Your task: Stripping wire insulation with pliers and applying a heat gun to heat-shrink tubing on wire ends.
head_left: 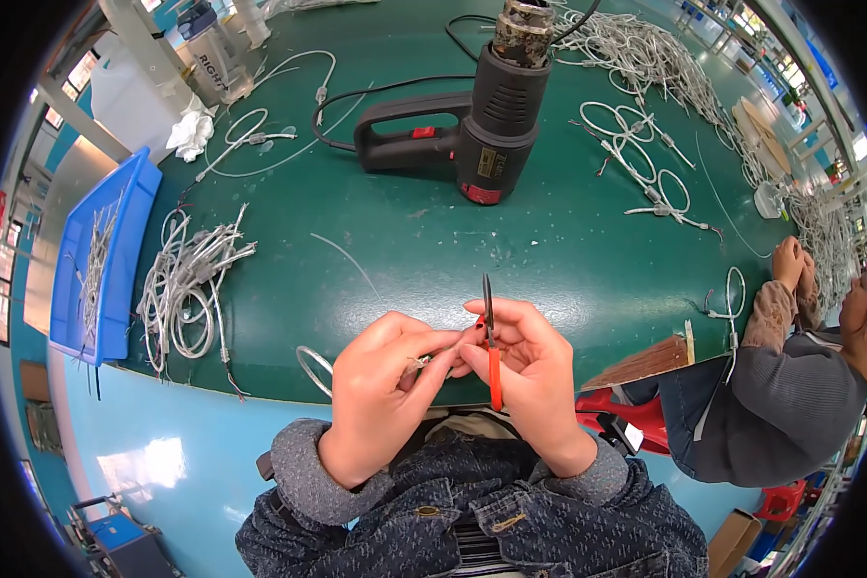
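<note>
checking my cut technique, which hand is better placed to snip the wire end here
Right. The right hand already holds the red-handled cutters, blades up beside the wire end. The left hand pinches that wire between its fingertips, so it is busy steadying it.

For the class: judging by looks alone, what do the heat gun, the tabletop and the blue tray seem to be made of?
Heat gun: apparently matte black moulded plastic, with a dull, discoloured metal nozzle. Tabletop: smooth green sheet, perhaps rubber or vinyl, faintly reflecting light. Blue tray: seemingly rigid plastic, uniform colour with a moulded rim.

Bright even light, sharp, fisheye-bent edges
</note>
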A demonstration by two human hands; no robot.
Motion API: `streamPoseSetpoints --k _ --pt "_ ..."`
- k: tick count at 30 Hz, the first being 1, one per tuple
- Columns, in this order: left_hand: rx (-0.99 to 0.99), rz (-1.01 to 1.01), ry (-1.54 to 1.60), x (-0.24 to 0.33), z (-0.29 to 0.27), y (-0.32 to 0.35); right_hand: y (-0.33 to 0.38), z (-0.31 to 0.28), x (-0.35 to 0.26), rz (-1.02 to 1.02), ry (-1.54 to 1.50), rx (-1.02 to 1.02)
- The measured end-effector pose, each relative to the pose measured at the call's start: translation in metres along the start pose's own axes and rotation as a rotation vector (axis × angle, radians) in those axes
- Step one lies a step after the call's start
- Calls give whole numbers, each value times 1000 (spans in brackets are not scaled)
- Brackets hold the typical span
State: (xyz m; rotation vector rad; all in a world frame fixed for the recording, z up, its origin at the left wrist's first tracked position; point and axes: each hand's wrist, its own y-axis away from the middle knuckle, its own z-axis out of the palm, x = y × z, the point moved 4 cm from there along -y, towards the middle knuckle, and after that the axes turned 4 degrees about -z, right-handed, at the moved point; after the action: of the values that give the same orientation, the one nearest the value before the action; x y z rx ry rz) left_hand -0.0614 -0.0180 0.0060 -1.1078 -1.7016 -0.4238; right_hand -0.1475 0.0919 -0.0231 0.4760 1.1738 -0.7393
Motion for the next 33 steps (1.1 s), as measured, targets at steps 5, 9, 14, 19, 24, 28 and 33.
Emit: streamPoseSetpoints --k 5,9,14,19,24,28,33 --pt "24 123 -105 4 0 1 2 -3 1 -44 96 -15" --pt "20 164 -187 4 0 1 1 -5 -1 -75 238 -53" --pt "20 159 -184 7 0 0 0 -2 -12 -131 417 -97" --pt "-11 233 -223 3 -1 1 -1 0 -14 -128 478 -100" --pt "62 45 35 1 -12 0 -2 -3 -18 -263 547 -78" --pt "95 -83 377 -3 -17 1 4 6 -29 -439 747 -128" --pt "78 -93 392 -2 -16 3 7 13 -25 -513 825 -142"
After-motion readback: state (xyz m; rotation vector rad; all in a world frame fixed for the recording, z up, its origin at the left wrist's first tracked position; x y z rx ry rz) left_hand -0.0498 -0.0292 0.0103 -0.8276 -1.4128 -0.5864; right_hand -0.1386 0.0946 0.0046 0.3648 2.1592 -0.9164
